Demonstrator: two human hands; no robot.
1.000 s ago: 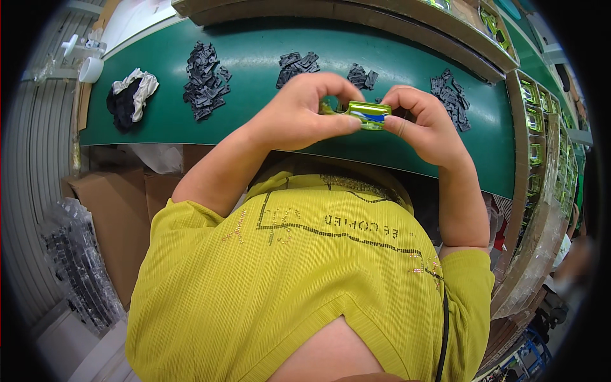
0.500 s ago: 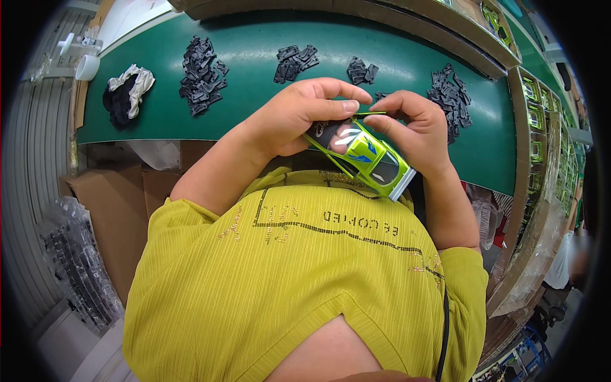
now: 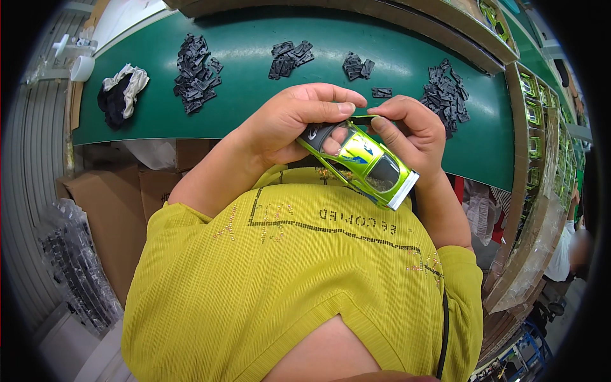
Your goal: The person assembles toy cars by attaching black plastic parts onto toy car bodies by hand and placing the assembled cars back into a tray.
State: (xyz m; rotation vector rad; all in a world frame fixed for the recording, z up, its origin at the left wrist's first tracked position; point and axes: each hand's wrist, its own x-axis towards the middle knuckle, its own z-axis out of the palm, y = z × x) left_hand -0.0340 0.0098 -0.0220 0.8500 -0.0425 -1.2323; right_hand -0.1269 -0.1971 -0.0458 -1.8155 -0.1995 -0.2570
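Note:
A bright green toy car body shell (image 3: pixel 360 159) with blue markings and a black end piece is held above the near edge of the table. My left hand (image 3: pixel 299 118) is closed round its black end, and some of its fingertips show through an opening in the shell. The thumb and forefinger of my right hand (image 3: pixel 412 130) pinch a thin part at the shell's far side, perhaps a door. What lies between those fingertips is mostly covered. One small black plastic piece (image 3: pixel 382 93) lies on the table just beyond my hands.
On the green table (image 3: pixel 248 114) lie several piles of black plastic pieces, one at the left (image 3: pixel 197 76) and another at the right (image 3: pixel 445 95). A black and white cloth bundle (image 3: pixel 123 95) sits far left. Cartons (image 3: pixel 534 191) holding green car shells line the right side.
The car shell has rolled and tipped a little in my hands, its light end now slightly lower. My right hand has shifted slightly, and more of the single black piece beyond it shows.

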